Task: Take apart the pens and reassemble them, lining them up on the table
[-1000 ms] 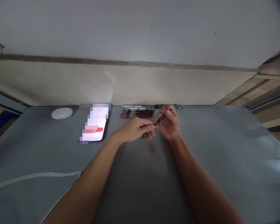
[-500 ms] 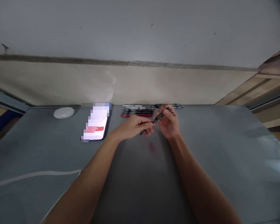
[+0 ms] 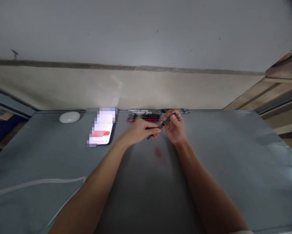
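Left hand (image 3: 139,131): fingers nearly closed, pinching the lower part of a slender black pen (image 3: 165,122)
Right hand (image 3: 176,129): fingers curled, thumb pressed on its thicker, dark upper part
Black pen: slanted between both hands, over the smooth grey desk (image 3: 209,162)
Handling: a light pinch from each side, with both ends kept in line, should spare the narrow barrel from bending
Just beyond the hands: slim white pens (image 3: 142,112) and a thin red pen (image 3: 136,120)
Left of the left hand: a flat, lit phone (image 3: 103,130), then a glossy white oval object (image 3: 69,117)
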